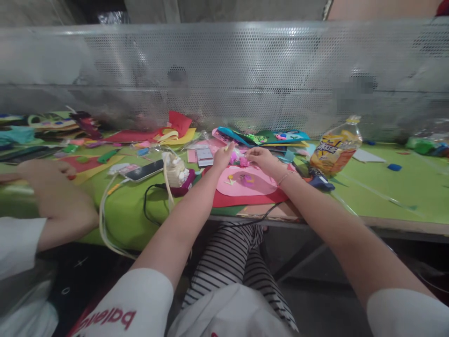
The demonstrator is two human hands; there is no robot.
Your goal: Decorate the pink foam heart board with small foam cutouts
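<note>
My left hand (223, 157) is closed at the near edge of a bright pink and purple lump (239, 158), which looks like modelling clay in clear plastic. From the other side, my right hand (261, 157) reaches in with its fingertips pinched at the lump; whatever is between them is too small to make out. Below both hands lies a pink rounded sheet (228, 187) on a larger red sheet (228, 201). Small yellow and purple shapes (247, 179) sit on the pink sheet.
Left of my arms are a phone (145, 171) on a cable and a cream-topped purple object (177, 173). To the right stands a yellow-labelled bottle (335, 149). Coloured sheets (263, 136) lie behind. A co-worker's arm (52, 187) rests at far left. A perforated metal panel (224, 79) borders the table.
</note>
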